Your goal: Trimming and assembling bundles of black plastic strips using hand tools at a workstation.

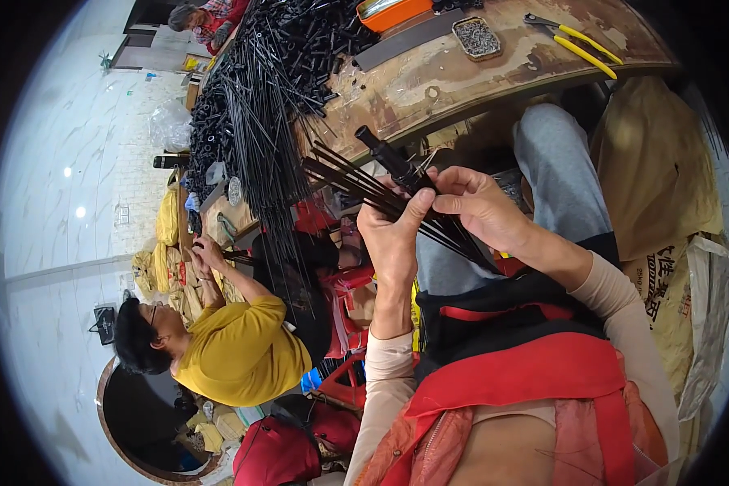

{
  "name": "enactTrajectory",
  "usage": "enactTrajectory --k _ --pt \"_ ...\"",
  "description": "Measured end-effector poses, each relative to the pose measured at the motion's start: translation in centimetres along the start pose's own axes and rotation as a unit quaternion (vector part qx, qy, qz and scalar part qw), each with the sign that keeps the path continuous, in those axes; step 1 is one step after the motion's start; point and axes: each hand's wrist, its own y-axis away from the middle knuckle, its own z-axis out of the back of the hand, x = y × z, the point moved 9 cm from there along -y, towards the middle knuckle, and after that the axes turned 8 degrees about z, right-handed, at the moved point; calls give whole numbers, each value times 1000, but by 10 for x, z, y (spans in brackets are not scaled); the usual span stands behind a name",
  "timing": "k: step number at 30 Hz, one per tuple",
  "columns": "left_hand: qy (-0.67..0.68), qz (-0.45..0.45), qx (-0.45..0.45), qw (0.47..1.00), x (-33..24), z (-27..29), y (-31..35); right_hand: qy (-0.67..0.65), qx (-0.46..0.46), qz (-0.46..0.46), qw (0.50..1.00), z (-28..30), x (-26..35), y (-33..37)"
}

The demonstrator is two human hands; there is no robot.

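Note:
Above my lap, my left hand [390, 243] is closed around a bundle of thin black rods [340, 174], fanned toward the upper left. A black stepped plastic tube [387, 156] stands tilted among the rods, its narrow end up. My left thumb presses near the tube's base. My right hand [488, 212] pinches at that same base from the right, its thumb and fingertips together. Whatever small piece lies between those fingertips is too small to make out. Long rod ends come out below both hands.
On the wooden table [429, 93] lie heaped black plastic parts [292, 49], long black rods [259, 138], a box of small metal pieces [478, 38], yellow-handled pliers [579, 44] and an orange box [393, 12]. A person in yellow [243, 348] works at left; another person [211, 20] sits farther off.

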Motion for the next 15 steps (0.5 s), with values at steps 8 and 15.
enactTrajectory --k 8,15 --pt "69 80 33 994 21 0 -11 79 -19 70 994 -3 10 10" --pt "84 122 67 987 36 2 -14 114 -5 70 991 5 5 10"
